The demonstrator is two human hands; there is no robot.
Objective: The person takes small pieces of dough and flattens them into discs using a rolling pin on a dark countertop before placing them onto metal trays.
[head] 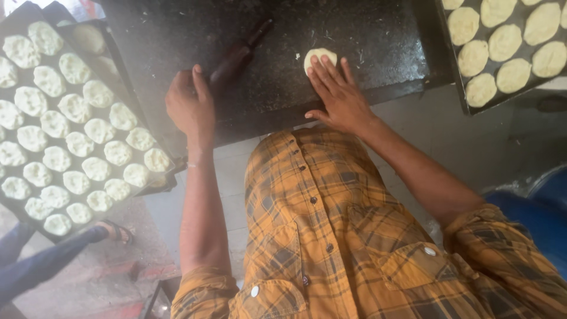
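My right hand [338, 94] lies flat on the black stone worktop [378, 41], fingers spread, with the fingertips on a small pale round of dough [319, 56]. My left hand [190, 105] is closed around the near end of a dark wooden rolling pin [239, 54], which lies slanting away across the worktop. An orange checked shirt fills the lower part of the view.
A black tray [147, 127] at the left holds several rough dough balls. Another black tray [458, 77] at the top right carries several flattened dough discs. A person's leg in blue trousers and a sandal [118, 231] shows at the lower left. A blue container [546, 201] stands at the right.
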